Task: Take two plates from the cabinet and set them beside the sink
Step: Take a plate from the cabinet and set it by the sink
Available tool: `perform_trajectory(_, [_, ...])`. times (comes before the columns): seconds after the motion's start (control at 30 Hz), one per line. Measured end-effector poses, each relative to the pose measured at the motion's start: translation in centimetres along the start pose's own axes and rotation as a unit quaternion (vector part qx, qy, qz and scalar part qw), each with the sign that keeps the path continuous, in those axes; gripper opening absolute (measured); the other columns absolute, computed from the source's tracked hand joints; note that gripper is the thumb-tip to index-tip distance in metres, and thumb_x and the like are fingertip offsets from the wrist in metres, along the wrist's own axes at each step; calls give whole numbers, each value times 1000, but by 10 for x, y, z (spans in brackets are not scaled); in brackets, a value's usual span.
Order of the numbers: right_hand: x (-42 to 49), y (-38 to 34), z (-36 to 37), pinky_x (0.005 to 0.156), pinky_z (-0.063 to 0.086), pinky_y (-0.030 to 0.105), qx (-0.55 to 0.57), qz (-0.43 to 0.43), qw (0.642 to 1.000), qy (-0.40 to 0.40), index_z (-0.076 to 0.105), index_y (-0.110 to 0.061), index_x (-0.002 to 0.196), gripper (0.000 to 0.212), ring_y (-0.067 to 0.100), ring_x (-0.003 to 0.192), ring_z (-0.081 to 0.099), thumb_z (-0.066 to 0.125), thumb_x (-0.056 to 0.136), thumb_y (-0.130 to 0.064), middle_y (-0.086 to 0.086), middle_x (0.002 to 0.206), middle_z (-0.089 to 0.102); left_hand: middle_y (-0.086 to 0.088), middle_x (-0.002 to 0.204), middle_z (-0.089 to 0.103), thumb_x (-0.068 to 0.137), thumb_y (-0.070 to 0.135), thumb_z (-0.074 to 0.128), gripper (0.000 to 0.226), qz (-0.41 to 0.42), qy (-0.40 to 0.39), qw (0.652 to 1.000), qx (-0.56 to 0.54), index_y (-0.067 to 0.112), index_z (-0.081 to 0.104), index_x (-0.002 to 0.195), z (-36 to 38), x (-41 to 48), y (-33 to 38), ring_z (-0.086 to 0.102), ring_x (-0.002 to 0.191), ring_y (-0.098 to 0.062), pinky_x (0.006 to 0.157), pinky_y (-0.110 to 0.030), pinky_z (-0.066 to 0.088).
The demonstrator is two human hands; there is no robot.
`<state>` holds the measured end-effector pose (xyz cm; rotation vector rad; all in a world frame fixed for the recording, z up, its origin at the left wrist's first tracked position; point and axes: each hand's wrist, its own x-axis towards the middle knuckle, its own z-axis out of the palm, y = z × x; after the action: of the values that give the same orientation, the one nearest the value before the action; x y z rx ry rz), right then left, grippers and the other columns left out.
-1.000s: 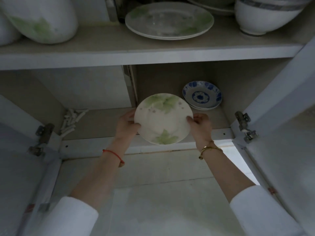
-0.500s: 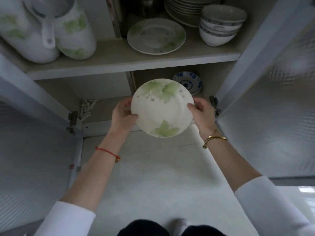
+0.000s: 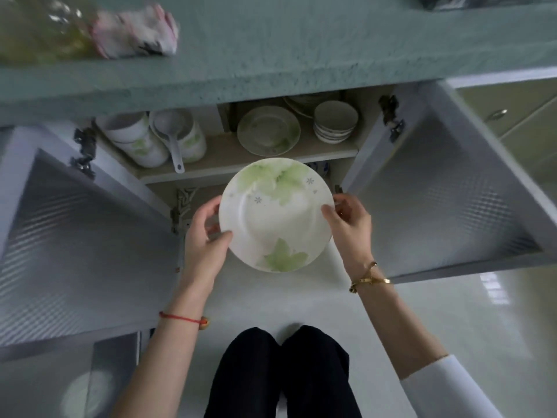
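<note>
A white plate with green leaf prints (image 3: 275,215) is held out in front of the open cabinet (image 3: 229,159), clear of its shelves. My left hand (image 3: 205,239) grips its left rim and my right hand (image 3: 349,224) grips its right rim. I cannot tell whether a second plate lies under it. Another leaf-print plate (image 3: 268,131) rests on the cabinet's upper shelf. The grey-green countertop (image 3: 286,52) runs across the top of the view, above the cabinet. No sink is in view.
Both cabinet doors stand wide open, left door (image 3: 75,236) and right door (image 3: 446,200). On the shelf are white jars with a ladle (image 3: 150,140) and stacked bowls (image 3: 334,122). A bottle (image 3: 42,28) and a cloth (image 3: 135,31) sit on the counter. My legs (image 3: 286,372) are below.
The plate has come out of the lower shelf and up toward me, both hands still on its rim. My head has risen and drawn back, so the countertop now shows.
</note>
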<state>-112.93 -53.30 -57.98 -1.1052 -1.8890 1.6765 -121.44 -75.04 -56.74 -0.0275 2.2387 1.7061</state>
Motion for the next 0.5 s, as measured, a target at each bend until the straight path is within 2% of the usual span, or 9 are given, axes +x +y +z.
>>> perform_trajectory(0.13, [-41,-76,-27,66,51,31,-7,-1,1000,3,68,-20,89,8,8,64,59,65,82,-16,-14,66,66,7,128,62,81,-13,59,65,7,-3,1000,-3,26,57,133,-26,-44,75,63,100,8,75,-13,55])
perform_trajectory(0.2, [-57,-111,-41,67,50,33,-2,1,1000,8,67,-23,88,8,9,64,57,65,82,-17,-14,65,64,7,128,62,81,-14,58,65,17,-8,1000,0,22,56,135,-35,-63,114,64,100,4,78,-18,56])
perform_trajectory(0.27, [-73,-140,-53,67,49,33,10,3,1000,14,67,-24,87,9,10,64,57,65,82,-16,-13,65,64,3,129,62,81,-15,57,65,28,-18,999,0,19,55,136,-43,-81,145,63,106,-8,86,-26,55])
perform_trajectory(0.33, [-89,-172,-68,65,48,35,22,2,1000,19,67,-25,86,10,12,64,56,65,81,-16,-7,68,65,2,130,62,82,-16,56,64,37,-27,999,-8,18,54,137,-51,-99,177,63,109,-13,90,-30,55])
perform_trajectory(0.43, [-112,-208,-87,63,50,42,19,4,999,25,67,-26,85,11,17,66,57,65,81,-16,9,75,68,5,129,62,82,-15,57,64,56,-45,997,-2,19,54,136,-62,-122,211,64,105,-8,84,-24,56])
perform_trajectory(0.5, [-128,-230,-101,67,54,48,22,6,999,32,67,-23,87,11,21,69,59,66,83,-13,15,82,70,6,131,62,82,-14,58,64,62,-64,996,1,20,54,136,-69,-134,232,64,107,-9,81,-21,56])
